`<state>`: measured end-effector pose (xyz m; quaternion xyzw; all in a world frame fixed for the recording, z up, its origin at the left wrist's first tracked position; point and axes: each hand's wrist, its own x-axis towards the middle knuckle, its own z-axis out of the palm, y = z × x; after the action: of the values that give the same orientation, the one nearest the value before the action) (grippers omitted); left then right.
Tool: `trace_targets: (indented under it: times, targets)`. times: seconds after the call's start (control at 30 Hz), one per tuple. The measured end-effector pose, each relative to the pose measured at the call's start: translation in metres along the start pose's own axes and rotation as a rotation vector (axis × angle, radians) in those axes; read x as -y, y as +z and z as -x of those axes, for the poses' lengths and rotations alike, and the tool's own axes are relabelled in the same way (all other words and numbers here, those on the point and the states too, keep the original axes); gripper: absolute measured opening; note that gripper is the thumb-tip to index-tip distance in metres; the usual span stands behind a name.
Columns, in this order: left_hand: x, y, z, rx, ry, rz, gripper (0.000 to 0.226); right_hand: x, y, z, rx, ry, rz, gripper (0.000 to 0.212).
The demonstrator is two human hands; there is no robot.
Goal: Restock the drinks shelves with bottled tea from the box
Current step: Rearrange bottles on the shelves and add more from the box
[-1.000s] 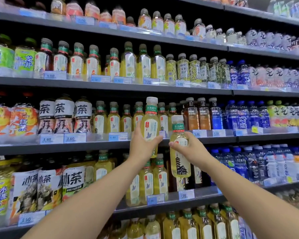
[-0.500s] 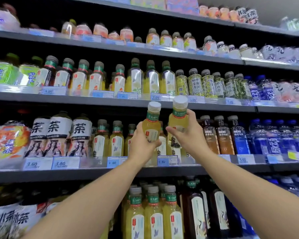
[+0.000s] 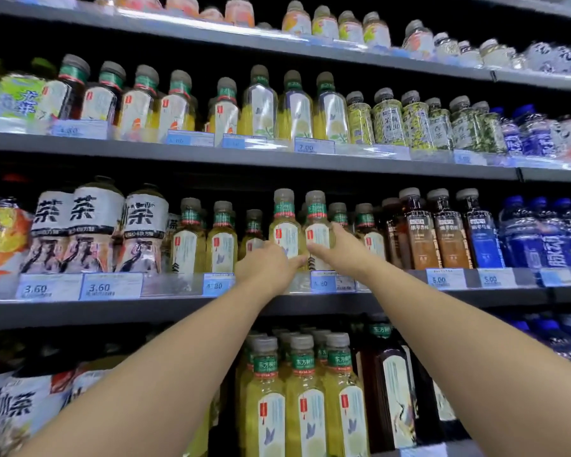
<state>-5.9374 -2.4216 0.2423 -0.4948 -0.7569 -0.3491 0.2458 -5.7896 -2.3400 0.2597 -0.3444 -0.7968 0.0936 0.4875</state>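
Two yellow-green tea bottles with grey caps and green neck bands stand upright side by side at the front of the middle shelf (image 3: 165, 310). My left hand (image 3: 267, 266) wraps the lower part of the left bottle (image 3: 285, 230). My right hand (image 3: 342, 249) grips the right bottle (image 3: 316, 229) at its label. More bottles of the same tea stand behind and to both sides in the row. The box is out of view.
Big white-labelled tea bottles (image 3: 89, 225) stand left on the same shelf, brown tea bottles (image 3: 439, 229) and blue bottles (image 3: 551, 232) to the right. The shelf above (image 3: 244, 156) hangs close over the caps. Price tags line the shelf edge. Below stand more yellow tea bottles (image 3: 302, 397).
Both hands carried their bottles up from below shelf level and forward onto the middle shelf, where the bottles now stand in the row. My view tilted upward and moved closer.
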Motion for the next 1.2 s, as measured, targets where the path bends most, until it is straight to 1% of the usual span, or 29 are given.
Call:
trace_targets:
  times: [0.03, 0.1, 0.17, 0.23, 0.27, 0.33, 0.43, 0.5, 0.57, 0.6, 0.67, 0.7, 0.77, 0.83, 0.9, 0.97, 1.07, 1.2]
  targets:
    - [0.002, -0.001, 0.001, 0.019, -0.004, -0.038, 0.093, -0.001, -0.001, 0.001, 0.022, -0.005, 0.057, 0.080]
    - [0.002, -0.005, 0.002, 0.066, 0.007, -0.092, 0.077, -0.003, -0.002, 0.008, 0.039, -0.030, 0.132, 0.062]
    - [0.003, -0.009, 0.002, 0.110, 0.015, -0.073, 0.061, -0.005, -0.003, 0.016, 0.024, -0.012, 0.122, 0.050]
    - [0.003, -0.010, 0.003, 0.126, 0.016, -0.004, 0.050, -0.005, -0.001, 0.022, 0.006, 0.062, 0.085, 0.048]
    - [0.003, -0.010, 0.004, 0.124, 0.016, 0.018, 0.048, -0.005, 0.001, 0.024, 0.002, 0.102, 0.088, 0.052]
    - [0.003, -0.011, 0.005, 0.113, 0.007, 0.019, 0.047, -0.003, 0.006, 0.026, 0.003, 0.158, 0.163, 0.065]
    - [0.001, -0.012, 0.006, 0.109, -0.016, -0.009, 0.053, -0.004, 0.016, 0.030, -0.032, 0.157, 0.228, 0.077]
    - [0.000, -0.011, 0.009, 0.099, -0.033, -0.036, 0.058, -0.007, 0.018, 0.034, -0.073, 0.123, 0.254, 0.078]
    - [-0.002, -0.008, 0.016, 0.035, -0.029, -0.073, 0.066, -0.012, 0.016, 0.042, -0.125, 0.045, 0.233, 0.070]
    - [-0.001, -0.005, 0.021, -0.034, -0.005, -0.086, 0.068, -0.013, 0.014, 0.048, -0.163, -0.012, 0.209, 0.062]
    - [0.002, 0.000, 0.037, -0.194, 0.097, -0.077, 0.065, -0.016, 0.006, 0.063, -0.231, -0.121, 0.179, 0.046]
    - [0.004, 0.001, 0.048, -0.256, 0.171, -0.068, 0.061, -0.016, 0.000, 0.071, -0.244, -0.160, 0.204, 0.042]
    - [0.004, -0.002, 0.073, -0.303, 0.319, -0.059, 0.056, -0.015, -0.016, 0.093, -0.220, -0.195, 0.330, 0.042]
    - [0.002, -0.007, 0.102, -0.288, 0.414, -0.069, 0.052, -0.010, -0.037, 0.123, -0.179, -0.197, 0.459, 0.040]
    - [-0.007, -0.012, 0.139, -0.244, 0.495, -0.081, 0.049, -0.006, -0.062, 0.165, -0.158, -0.205, 0.529, 0.040]
    - [-0.022, -0.016, 0.176, -0.210, 0.575, -0.039, 0.047, -0.003, -0.088, 0.211, -0.137, -0.202, 0.605, 0.043]
    - [-0.053, -0.021, 0.242, -0.117, 0.645, 0.072, 0.041, -0.006, -0.128, 0.289, -0.065, -0.109, 0.719, 0.043]
    - [-0.105, -0.013, 0.335, -0.012, 0.745, 0.233, 0.032, -0.031, -0.182, 0.412, -0.039, 0.048, 0.799, 0.038]
